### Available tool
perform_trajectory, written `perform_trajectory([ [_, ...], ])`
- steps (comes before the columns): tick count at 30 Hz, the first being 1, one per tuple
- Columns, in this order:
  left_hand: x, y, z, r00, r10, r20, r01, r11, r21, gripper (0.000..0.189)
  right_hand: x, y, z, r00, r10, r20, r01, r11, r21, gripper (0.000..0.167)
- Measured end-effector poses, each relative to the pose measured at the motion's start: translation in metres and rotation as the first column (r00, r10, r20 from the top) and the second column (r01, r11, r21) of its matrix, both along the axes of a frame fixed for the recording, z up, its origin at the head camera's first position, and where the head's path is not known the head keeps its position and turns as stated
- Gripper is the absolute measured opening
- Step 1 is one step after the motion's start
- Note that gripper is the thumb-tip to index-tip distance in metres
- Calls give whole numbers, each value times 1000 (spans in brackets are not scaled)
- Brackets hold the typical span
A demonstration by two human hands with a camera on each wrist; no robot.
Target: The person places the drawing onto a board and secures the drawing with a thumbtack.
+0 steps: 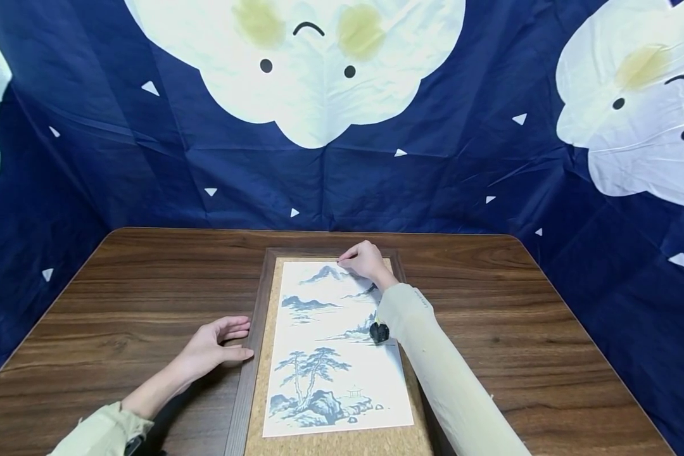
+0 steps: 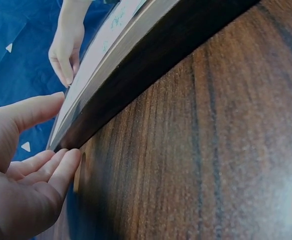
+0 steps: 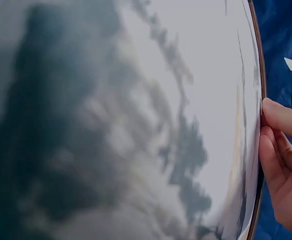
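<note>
An ink landscape print [image 1: 319,323] with mountains and pine trees lies on a cork board [image 1: 342,443] in a dark wooden frame [image 1: 256,316]. My right hand [image 1: 365,261] reaches over the print to its top edge, thumb and fingertips pinched together there. In the right wrist view, the fingertips [image 3: 267,142] sit at the far edge of the sheet; whether they also hold something small, I cannot tell. Beside the frame's left side is my left hand [image 1: 219,342], its fingers fairly straight and their tips right at the wood. The left wrist view shows the thumb [image 2: 40,107] and fingers near the frame's side.
The board lies on a brown wood-grain table [image 1: 177,272] with rounded back corners. Behind and beside it hangs a dark blue cloth [image 1: 330,183] with white clouds and small triangles. A black object [image 1: 379,332] at the right cuff overlaps the print.
</note>
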State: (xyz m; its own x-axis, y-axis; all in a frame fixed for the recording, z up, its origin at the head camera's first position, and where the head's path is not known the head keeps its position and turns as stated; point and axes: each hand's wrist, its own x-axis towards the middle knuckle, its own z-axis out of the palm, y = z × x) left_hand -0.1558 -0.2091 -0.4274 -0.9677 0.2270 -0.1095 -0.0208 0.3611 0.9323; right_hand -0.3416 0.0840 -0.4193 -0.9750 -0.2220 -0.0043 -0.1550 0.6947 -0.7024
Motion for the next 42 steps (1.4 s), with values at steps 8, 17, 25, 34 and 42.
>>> perform_trajectory([
  [8, -1, 0, -1, 1000, 10, -2, -10, 1000, 4, 66, 0, -1, -1, 999, -35, 29, 36, 999, -32, 8],
  [17, -1, 0, 0, 1000, 1, 0, -1, 1000, -3, 67, 0, -3, -3, 999, -47, 4, 47, 998, -29, 7],
  [25, -1, -1, -1, 1000, -4, -11, 4, 1000, 2, 66, 1, -9, 2, 996, -87, -4, 87, 996, 33, 7],
  [34, 0, -1, 0, 1000, -3, -14, 3, 1000, 10, 67, 5, -18, 6, 982, -189, 26, 189, 982, 8, 5],
  [42, 0, 0, 2, 1000, -11, -1, 11, 1000, 0, 68, 10, -9, 7, 981, -171, 96, 182, 976, -116, 9],
])
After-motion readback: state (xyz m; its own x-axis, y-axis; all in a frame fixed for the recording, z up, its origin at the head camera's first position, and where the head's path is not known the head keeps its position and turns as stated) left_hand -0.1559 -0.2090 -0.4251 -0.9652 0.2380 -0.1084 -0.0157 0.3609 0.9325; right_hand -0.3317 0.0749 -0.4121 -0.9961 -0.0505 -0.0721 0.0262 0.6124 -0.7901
